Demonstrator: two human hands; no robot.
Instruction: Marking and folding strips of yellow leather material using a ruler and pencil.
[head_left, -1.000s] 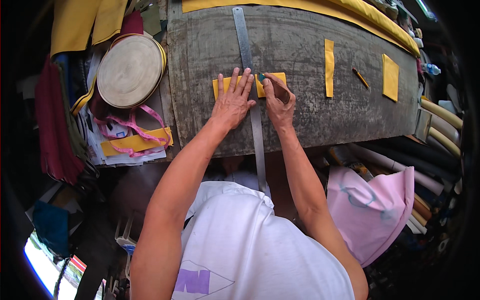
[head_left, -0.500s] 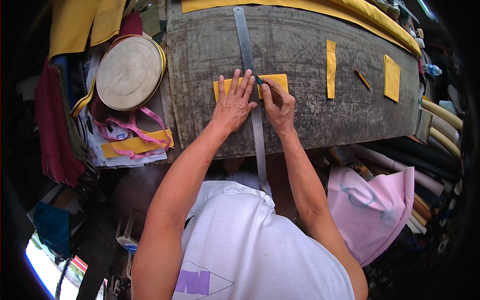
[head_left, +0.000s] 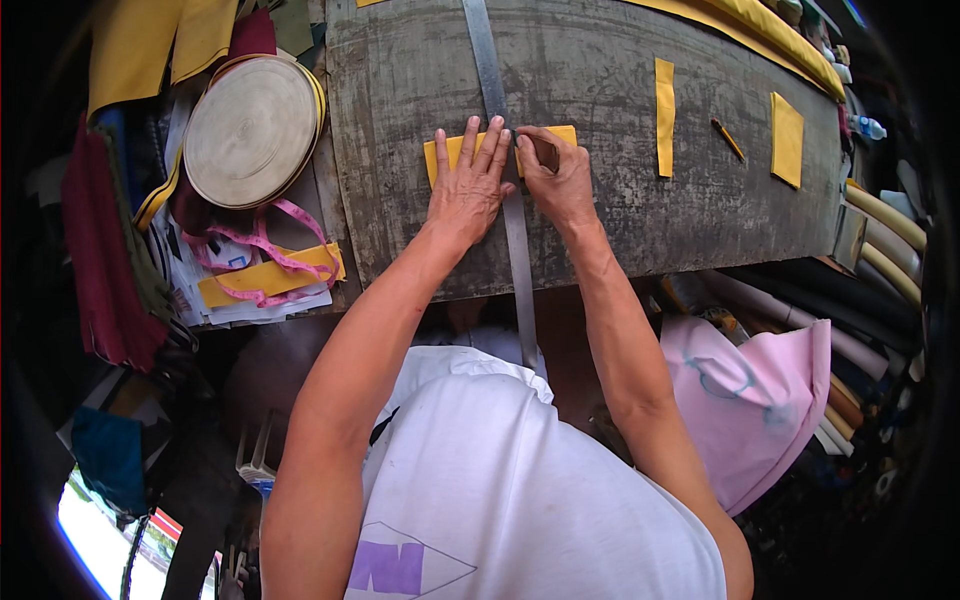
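Note:
A long metal ruler (head_left: pixel 519 250) lies across a folded yellow piece of cloth or sheet (head_left: pixel 455 152) on the worktable, its near end reaching past the front edge toward my shirt. My left hand (head_left: pixel 467 195) rests flat with fingers spread, pressing on the yellow piece and the ruler's left side. Against the ruler's right edge, my right hand (head_left: pixel 560 182) pinches a small dark green piece (head_left: pixel 518 139), like tailor's chalk, mostly hidden by the fingers. Further right lie a narrow yellow strip (head_left: pixel 665 120), a yellow-and-black pencil or pen (head_left: pixel 728 140) and another folded yellow piece (head_left: pixel 787 140).
The worn dark table (head_left: pixel 400 70) has a yellow roll (head_left: pixel 770 45) along its far edge. At left sit a round webbing roll (head_left: pixel 250 130), a pink measuring tape (head_left: pixel 262 245) and papers. Pink sheet material (head_left: pixel 740 400) hangs at lower right, near several stored rolls (head_left: pixel 885 230).
The whole view has shifted, so the table sits higher in the picture. My right hand has turned slightly, and less of the green piece shows. My left hand stays pressed in place.

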